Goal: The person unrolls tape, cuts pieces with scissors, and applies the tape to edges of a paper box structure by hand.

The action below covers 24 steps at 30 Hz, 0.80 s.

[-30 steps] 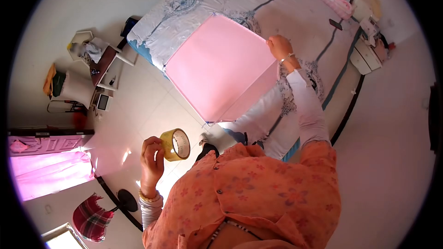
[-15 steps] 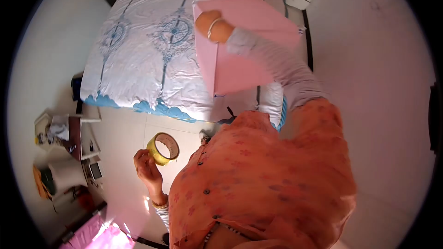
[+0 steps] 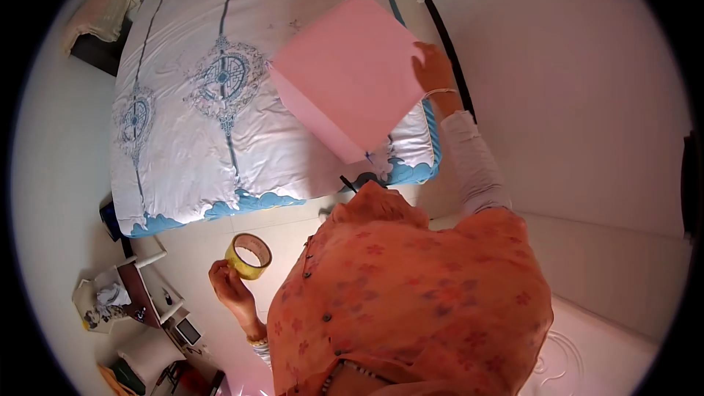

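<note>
A roll of yellow tape with a brown cardboard core is pinched in the fingers of my left hand, held out low on the left, away from the bed. My right hand grips the right-hand edge of a large pink box. That box rests on the bed with one broad face up and one corner toward me. Small ties or tufts show at some of its corners, red at the far one and blue at the near one. The box's underside is hidden.
Under the box spreads a pale patterned bed sheet with a blue border. A wall runs along the right. Small white furniture holding odds and ends stands at the lower left. Pillows lie at the far left.
My right hand has gone from the box's upper left to its right edge. The box now lies turned, with its corners pointing differently. My left hand still holds the tape. The view has shifted.
</note>
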Motion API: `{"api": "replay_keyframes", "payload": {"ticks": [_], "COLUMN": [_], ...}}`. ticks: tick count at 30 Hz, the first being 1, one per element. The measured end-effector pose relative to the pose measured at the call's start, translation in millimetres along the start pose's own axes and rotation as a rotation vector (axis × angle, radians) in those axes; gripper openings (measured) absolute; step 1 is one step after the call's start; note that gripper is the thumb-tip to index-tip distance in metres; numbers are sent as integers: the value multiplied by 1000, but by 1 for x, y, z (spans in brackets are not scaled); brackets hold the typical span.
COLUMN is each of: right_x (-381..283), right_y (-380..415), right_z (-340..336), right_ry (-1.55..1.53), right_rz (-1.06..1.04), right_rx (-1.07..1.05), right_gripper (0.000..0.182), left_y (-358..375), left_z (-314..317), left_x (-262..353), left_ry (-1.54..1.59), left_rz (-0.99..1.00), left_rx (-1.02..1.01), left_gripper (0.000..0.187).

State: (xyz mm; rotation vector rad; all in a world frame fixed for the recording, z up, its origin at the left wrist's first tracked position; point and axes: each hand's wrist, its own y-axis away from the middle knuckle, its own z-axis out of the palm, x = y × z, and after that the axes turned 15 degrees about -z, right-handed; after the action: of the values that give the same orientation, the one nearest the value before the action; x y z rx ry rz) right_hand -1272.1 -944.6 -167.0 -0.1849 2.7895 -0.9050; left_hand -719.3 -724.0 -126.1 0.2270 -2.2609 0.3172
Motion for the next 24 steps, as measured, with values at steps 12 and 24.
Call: {"api": "replay_keyframes", "payload": {"ticks": [12,24], "right_x": [203,-2], "right_y": [-3,-29], "right_z": [111,37], "right_ry": [-718,-992], "right_rz": [625,-427], "right_rx": [-551,-326], "right_gripper": [56,57], "left_y": [-27,8], "left_z": [54,94], "left_x": [103,158], "left_ry": [-134,-53], "left_rz": [62,-178], "left_rx": [-62,65], "left_gripper": [1,2]}}
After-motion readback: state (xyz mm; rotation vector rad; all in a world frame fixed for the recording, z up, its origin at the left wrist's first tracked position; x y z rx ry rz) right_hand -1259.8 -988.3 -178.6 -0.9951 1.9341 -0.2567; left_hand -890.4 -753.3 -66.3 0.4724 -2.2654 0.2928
